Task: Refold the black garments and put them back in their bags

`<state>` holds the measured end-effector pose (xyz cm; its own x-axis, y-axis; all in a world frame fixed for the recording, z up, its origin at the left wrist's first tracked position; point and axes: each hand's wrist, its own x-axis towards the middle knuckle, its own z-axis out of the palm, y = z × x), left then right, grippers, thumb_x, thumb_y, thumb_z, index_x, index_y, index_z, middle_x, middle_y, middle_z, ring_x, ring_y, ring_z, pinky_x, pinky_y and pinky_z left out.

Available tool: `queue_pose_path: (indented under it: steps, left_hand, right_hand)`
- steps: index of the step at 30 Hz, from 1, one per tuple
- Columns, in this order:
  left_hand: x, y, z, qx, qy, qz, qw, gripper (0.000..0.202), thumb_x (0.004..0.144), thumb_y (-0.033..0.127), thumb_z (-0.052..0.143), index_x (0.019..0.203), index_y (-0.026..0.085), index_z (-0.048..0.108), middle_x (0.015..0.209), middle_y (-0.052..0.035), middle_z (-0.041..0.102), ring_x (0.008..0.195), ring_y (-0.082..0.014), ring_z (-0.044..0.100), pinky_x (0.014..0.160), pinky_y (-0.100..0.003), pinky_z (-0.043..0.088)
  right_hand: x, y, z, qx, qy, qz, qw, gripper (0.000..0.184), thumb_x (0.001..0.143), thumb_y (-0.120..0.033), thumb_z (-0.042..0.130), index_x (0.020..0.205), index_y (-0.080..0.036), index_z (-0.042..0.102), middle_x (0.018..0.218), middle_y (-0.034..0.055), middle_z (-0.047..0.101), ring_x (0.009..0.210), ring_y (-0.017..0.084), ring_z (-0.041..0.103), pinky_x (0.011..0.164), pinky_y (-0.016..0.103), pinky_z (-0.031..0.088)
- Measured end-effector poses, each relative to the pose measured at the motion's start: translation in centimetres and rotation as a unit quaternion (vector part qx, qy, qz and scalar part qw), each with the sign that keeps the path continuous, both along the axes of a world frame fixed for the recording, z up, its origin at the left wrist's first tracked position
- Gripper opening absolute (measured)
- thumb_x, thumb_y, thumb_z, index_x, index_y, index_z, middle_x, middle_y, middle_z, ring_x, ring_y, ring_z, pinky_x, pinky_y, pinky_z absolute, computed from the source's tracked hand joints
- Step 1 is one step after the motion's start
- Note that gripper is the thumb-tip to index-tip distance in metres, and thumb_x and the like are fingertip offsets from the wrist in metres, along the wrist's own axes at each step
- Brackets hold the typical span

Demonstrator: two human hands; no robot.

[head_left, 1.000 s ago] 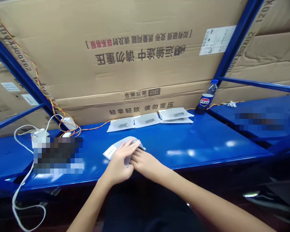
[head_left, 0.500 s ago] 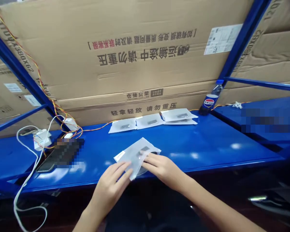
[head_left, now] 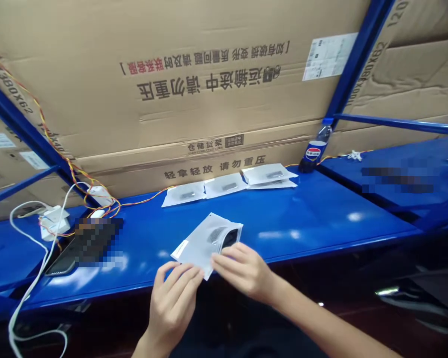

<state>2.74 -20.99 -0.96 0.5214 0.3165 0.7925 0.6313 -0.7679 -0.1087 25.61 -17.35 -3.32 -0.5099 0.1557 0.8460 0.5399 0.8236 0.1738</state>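
Observation:
A frosted plastic bag (head_left: 199, 241) with a white label at its left corner lies over the front part of the blue shelf. Its right end gapes, and something black (head_left: 230, 238) shows in the mouth; its kind I cannot make out. My left hand (head_left: 175, 293) is closed on the bag's lower edge, fingertips together. At the mouth, my right hand (head_left: 244, 271) pinches the bag's near side with thumb and fingers. Behind it stand similar flat bags in a row: one on the left (head_left: 183, 194), one in the middle (head_left: 224, 186), and a small stack (head_left: 269, 175) on the right.
A cola bottle (head_left: 315, 146) stands at the back right of the blue shelf (head_left: 298, 214). On the left are a partly blurred dark flat object (head_left: 65, 258), white plugs (head_left: 55, 223) and tangled cables. Cardboard (head_left: 209, 119) closes off the back, between blue posts (head_left: 353, 59).
My right hand has moved back from the bag's mouth toward its near edge, and the mouth now shows wider with black inside. My left hand has shifted slightly down. The whole view has shifted.

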Motion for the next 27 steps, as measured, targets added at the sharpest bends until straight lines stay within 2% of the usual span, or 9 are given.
queue_pose_path:
  steps: [6,9,13,15,18,20,22,25,27]
  left_hand:
    - [-0.6,-1.7,-0.1,0.002,-0.041,0.036,0.999,0.026,0.092,-0.006,0.067,0.104,0.016,0.072,0.088,-0.0053,0.083,0.087,-0.0245,0.08,0.087,-0.041,0.05]
    - [-0.8,-1.5,-1.0,-0.021,-0.068,0.038,0.997,0.025,0.093,-0.005,0.065,0.103,0.018,0.072,0.09,-0.0045,0.083,0.089,-0.0241,0.08,0.086,-0.039,0.051]
    - [-0.8,0.0,-2.3,-0.051,-0.106,0.039,0.992,0.026,0.094,-0.002,0.068,0.105,0.021,0.072,0.095,-0.0035,0.083,0.094,-0.0235,0.079,0.084,-0.038,0.053]
    - [-0.7,0.9,-2.7,-0.072,-0.153,0.048,0.984,0.027,0.095,-0.002,0.067,0.103,0.023,0.071,0.097,-0.0024,0.083,0.098,-0.0231,0.078,0.087,-0.039,0.056]
    - [-0.5,2.2,-2.8,-0.091,-0.25,0.076,0.961,0.022,0.096,0.002,0.067,0.099,0.024,0.07,0.1,-0.002,0.082,0.103,-0.0232,0.077,0.094,-0.041,0.059]
    - [-0.5,3.0,-2.8,-0.108,-0.291,0.125,0.942,0.015,0.099,0.01,0.067,0.104,0.024,0.071,0.112,-0.0051,0.081,0.112,-0.0255,0.075,0.102,-0.045,0.058]
    - [-0.7,3.6,-3.0,-0.138,-0.297,0.202,0.923,0.023,0.1,0.021,0.068,0.123,0.023,0.07,0.132,-0.0107,0.076,0.12,-0.029,0.073,0.104,-0.048,0.058]
    - [-1.1,4.3,-3.8,-0.165,-0.238,0.27,0.918,0.043,0.102,0.029,0.066,0.144,0.022,0.061,0.142,-0.0143,0.071,0.123,-0.0318,0.072,0.102,-0.048,0.06]
    - [-1.4,4.6,-4.5,-0.153,-0.165,0.251,0.941,0.031,0.102,0.028,0.065,0.133,0.024,0.068,0.13,-0.0109,0.077,0.119,-0.0317,0.073,0.1,-0.048,0.06]
  right_hand:
    - [7.5,4.7,-1.2,-0.093,0.018,-0.114,0.989,0.03,0.105,-0.01,0.053,0.112,-0.021,0.08,0.101,0.0089,0.082,0.089,0.022,0.07,0.077,0.039,0.057]
    - [8.3,4.7,-0.4,-0.164,-0.002,-0.132,0.978,0.027,0.104,-0.019,0.059,0.124,-0.02,0.077,0.117,0.014,0.08,0.105,0.028,0.072,0.089,0.047,0.062]
    - [5.2,2.2,1.1,-0.259,-0.062,-0.065,0.962,0.071,0.091,-0.009,0.059,0.16,-0.019,0.049,0.161,0.0158,0.055,0.154,0.032,0.045,0.121,0.057,0.047]
    - [3.1,1.4,1.5,-0.295,-0.101,-0.028,0.95,0.083,0.083,-0.008,0.061,0.164,-0.015,0.042,0.169,0.016,0.044,0.161,0.032,0.035,0.128,0.057,0.039]
    - [0.4,2.2,1.7,-0.307,-0.148,-0.026,0.94,0.077,0.087,-0.012,0.066,0.161,-0.01,0.044,0.166,0.0204,0.047,0.155,0.035,0.045,0.124,0.054,0.045]
    - [-1.3,4.1,2.1,-0.279,-0.167,-0.06,0.944,0.059,0.095,-0.006,0.059,0.153,-0.011,0.055,0.154,0.0191,0.062,0.142,0.032,0.06,0.115,0.049,0.054]
    - [-3.1,6.8,3.4,-0.248,-0.167,-0.109,0.948,0.049,0.1,-0.002,0.051,0.146,-0.012,0.062,0.144,0.0169,0.07,0.132,0.03,0.068,0.108,0.046,0.059]
    - [-5.7,11.7,6.1,-0.221,-0.141,-0.159,0.952,0.048,0.107,-0.007,0.04,0.153,-0.009,0.055,0.149,0.0193,0.065,0.138,0.033,0.062,0.107,0.047,0.056]
    - [-7.3,14.8,7.2,-0.212,-0.119,-0.171,0.955,0.052,0.109,-0.009,0.035,0.16,-0.011,0.047,0.16,0.0175,0.056,0.15,0.033,0.05,0.12,0.05,0.045]
